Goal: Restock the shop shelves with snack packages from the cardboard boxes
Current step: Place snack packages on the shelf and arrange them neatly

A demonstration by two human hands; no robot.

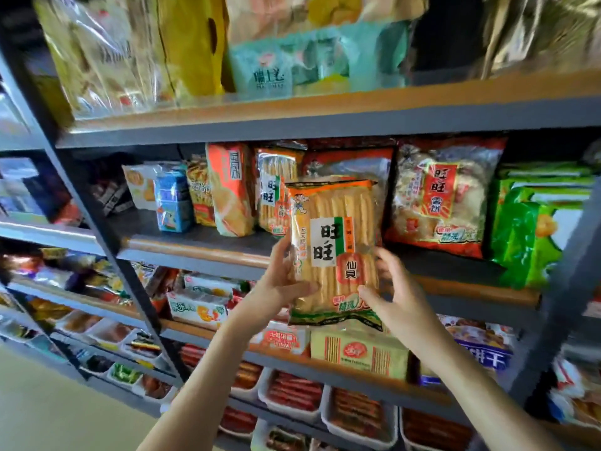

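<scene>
The rice cracker package (pixel 335 252), orange with a white label, is held upright at frame centre, in front of the middle shelf (pixel 201 252) of a dark metal rack with wood-edged boards. The left hand (pixel 279 281) clamps its lower left edge, thumb on the front; the right hand (pixel 393 288) grips its lower right edge, fingers partly behind the wrapper. At 12 o'clock of the package, a matching cracker pack (pixel 276 190) stands on the shelf. At 3 o'clock stands a red-and-white snack bag (pixel 435 196), then green bags (pixel 533 232). At 9 o'clock stand an orange bag (pixel 229 190) and a blue carton (pixel 172 203). At 6 o'clock, a yellow box (pixel 357 353) sits on the lower shelf, above white trays (pixel 289 392) of red items. The upper shelf stock is blurred. No cardboard box is visible; the package's lower corner hides the goods behind it.
</scene>
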